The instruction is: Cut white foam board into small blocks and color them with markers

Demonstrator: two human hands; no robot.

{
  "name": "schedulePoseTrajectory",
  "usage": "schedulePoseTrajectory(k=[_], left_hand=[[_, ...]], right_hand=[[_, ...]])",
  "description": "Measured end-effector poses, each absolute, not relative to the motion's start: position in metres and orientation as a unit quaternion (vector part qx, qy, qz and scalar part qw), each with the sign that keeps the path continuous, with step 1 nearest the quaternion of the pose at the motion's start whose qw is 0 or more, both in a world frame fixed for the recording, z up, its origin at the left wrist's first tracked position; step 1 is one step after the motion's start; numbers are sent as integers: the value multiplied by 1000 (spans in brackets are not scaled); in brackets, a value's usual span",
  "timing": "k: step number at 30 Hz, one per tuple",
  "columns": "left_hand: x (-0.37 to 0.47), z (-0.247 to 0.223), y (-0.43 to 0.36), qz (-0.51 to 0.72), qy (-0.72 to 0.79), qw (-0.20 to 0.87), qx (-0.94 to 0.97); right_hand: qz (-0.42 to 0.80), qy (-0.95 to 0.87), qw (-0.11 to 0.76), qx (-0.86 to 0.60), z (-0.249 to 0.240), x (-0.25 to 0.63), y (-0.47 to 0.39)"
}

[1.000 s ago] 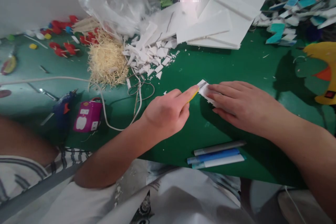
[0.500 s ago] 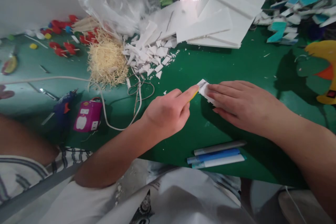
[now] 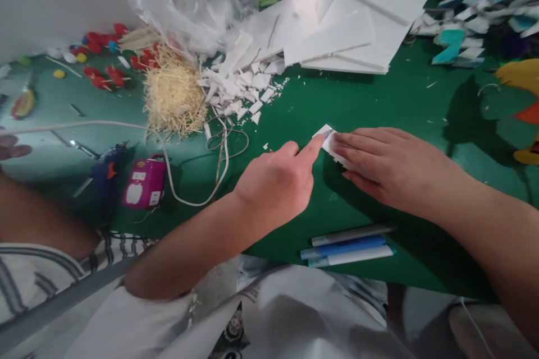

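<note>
My left hand (image 3: 280, 176) is closed, its index finger stretched along a craft knife whose yellow handle is hidden in the fist now. The thin blade (image 3: 328, 132) shows at the fingertip, over the upper end of a small white foam piece (image 3: 322, 130). My right hand (image 3: 391, 162) holds that piece against the green table, straight fingers on top and thumb at its lower edge. Much of the piece is covered by these fingers. Near my body lie three markers: grey (image 3: 351, 234), blue (image 3: 347, 247) and white (image 3: 357, 256).
White foam scraps (image 3: 236, 84), a straw-like nest (image 3: 174, 95) and foam sheets (image 3: 332, 39) lie along the back. To the left are a glue gun (image 3: 105, 165), a pink power adapter (image 3: 145, 182), a white cord (image 3: 168, 176) and another person's hand (image 3: 12, 146).
My left hand has shifted slightly right and turned, and the knife's yellow handle has gone out of sight. The right hand stays on the foam piece.
</note>
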State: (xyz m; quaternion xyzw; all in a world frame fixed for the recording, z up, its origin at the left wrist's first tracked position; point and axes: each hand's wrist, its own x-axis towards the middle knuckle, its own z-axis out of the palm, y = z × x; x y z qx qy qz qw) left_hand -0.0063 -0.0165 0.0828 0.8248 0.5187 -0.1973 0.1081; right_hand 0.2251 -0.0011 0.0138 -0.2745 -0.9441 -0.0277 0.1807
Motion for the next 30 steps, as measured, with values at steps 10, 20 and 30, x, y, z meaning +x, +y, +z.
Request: schedulePoseTrajectory(k=[10,20,30], left_hand=[[4,87,-21,-226,513,105,822],[3,87,-20,-237,498,106,827],[3,83,-23,-211,503,85,834]], right_hand=[[-16,-941,181,-286,14,226,0],[52,-895,206,-393,-1,226,12],[149,-881,216,-393,-14,216,26]])
